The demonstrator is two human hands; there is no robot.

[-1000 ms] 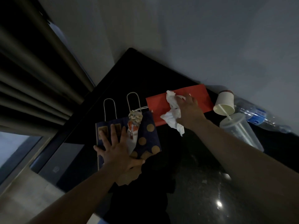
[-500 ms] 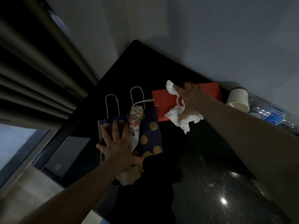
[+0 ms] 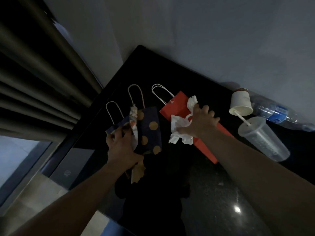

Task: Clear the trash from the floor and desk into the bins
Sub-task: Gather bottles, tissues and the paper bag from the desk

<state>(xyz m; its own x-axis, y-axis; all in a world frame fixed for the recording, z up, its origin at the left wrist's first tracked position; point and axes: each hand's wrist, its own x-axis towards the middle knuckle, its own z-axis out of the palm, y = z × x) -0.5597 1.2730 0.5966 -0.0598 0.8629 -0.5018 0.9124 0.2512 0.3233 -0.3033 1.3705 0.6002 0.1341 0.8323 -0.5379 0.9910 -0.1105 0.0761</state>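
On the black desk [image 3: 213,184], the left hand [image 3: 121,147] curls its fingers round the near-left edge of the navy bag [image 3: 150,132], that edge raised. To its right, the right hand [image 3: 199,123] clutches a white tissue [image 3: 177,124] over the red bag [image 3: 178,106], fingers spread. Far right lie a paper cup [image 3: 240,103], a plastic cup [image 3: 263,140] and a bottle [image 3: 276,111].

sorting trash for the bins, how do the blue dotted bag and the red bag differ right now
The blue bag has gold dots; the red bag is plain. The left hand grips the blue bag; the right hand holds a white tissue against the red bag. Both are handled paper bags on the dark desk.
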